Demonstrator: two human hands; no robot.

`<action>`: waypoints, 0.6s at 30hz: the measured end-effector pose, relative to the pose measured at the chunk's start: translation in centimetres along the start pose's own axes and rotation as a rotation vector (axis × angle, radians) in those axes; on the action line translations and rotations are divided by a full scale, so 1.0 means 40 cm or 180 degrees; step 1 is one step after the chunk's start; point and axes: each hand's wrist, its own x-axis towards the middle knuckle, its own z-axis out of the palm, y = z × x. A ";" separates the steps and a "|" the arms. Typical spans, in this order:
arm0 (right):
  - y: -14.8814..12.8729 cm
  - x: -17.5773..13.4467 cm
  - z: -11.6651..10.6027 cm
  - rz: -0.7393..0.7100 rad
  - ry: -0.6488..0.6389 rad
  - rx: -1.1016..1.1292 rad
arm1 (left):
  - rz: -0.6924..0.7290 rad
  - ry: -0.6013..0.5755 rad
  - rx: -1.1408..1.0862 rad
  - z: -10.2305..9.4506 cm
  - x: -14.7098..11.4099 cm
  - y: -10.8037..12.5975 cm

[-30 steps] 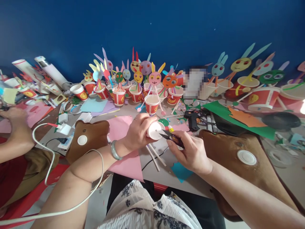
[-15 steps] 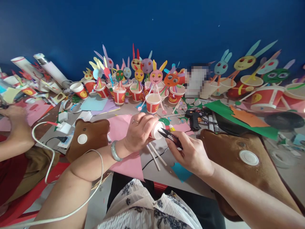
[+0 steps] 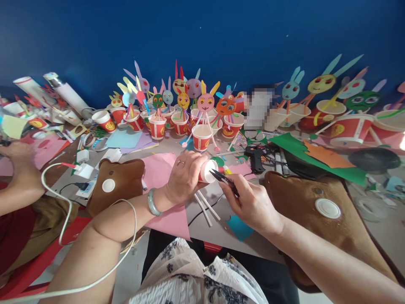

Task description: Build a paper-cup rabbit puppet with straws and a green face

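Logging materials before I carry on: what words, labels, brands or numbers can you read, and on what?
No text can be read.
Red paper cups: yellow emblems and apparent print on white strips, too small and blurred.
Held cup: no legible print.
Pixelated patch: unreadable.

Held cup [image 3: 208, 171]: side mostly hidden by left hand [image 3: 186, 173]
Scissors [image 3: 220, 177]: handles covered by right hand [image 3: 255, 202]
Pale object [image 3: 257, 109]: blurred out

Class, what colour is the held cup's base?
White: the cup's base shows best in the head view.
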 end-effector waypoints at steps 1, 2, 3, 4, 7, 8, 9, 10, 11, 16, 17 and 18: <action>-0.001 0.001 -0.001 0.0004 -0.0015 0.0001 | 0.0001 -0.0006 0.0009 -0.001 0.000 0.000; -0.001 0.001 -0.002 0.0008 -0.0033 0.0004 | 0.0004 -0.0006 0.0029 -0.002 0.000 0.001; -0.001 0.001 -0.003 0.0011 -0.0052 0.0008 | 0.0009 -0.0003 0.0051 -0.003 0.001 0.001; -0.001 0.002 -0.004 0.0006 -0.0062 0.0009 | 0.0008 -0.0003 0.0069 -0.004 0.001 0.002; -0.001 0.002 -0.005 -0.0018 -0.0057 -0.0017 | -0.0026 -0.0027 0.0049 -0.005 0.002 0.003; -0.001 0.002 -0.005 -0.0031 -0.0046 -0.0039 | -0.0041 -0.0033 0.0021 -0.005 0.003 0.004; 0.000 0.002 -0.005 -0.0051 -0.0037 -0.0068 | -0.0056 -0.0037 -0.0009 -0.005 0.003 0.004; 0.000 0.003 -0.004 -0.0080 -0.0021 -0.0101 | -0.0071 -0.0037 -0.0036 -0.005 0.003 0.005; 0.001 0.003 -0.004 -0.0114 0.0000 -0.0138 | -0.0079 -0.0029 -0.0057 -0.005 0.003 0.005; 0.005 0.005 -0.005 -0.0234 0.0062 -0.0326 | -0.0142 0.0055 -0.0187 -0.010 0.004 0.009; 0.006 0.005 -0.006 -0.0244 0.0050 -0.0363 | -0.0170 0.0051 -0.0244 -0.011 0.004 0.009; 0.007 0.005 -0.007 -0.0262 0.0038 -0.0396 | -0.0203 0.0033 -0.0298 -0.011 0.005 0.008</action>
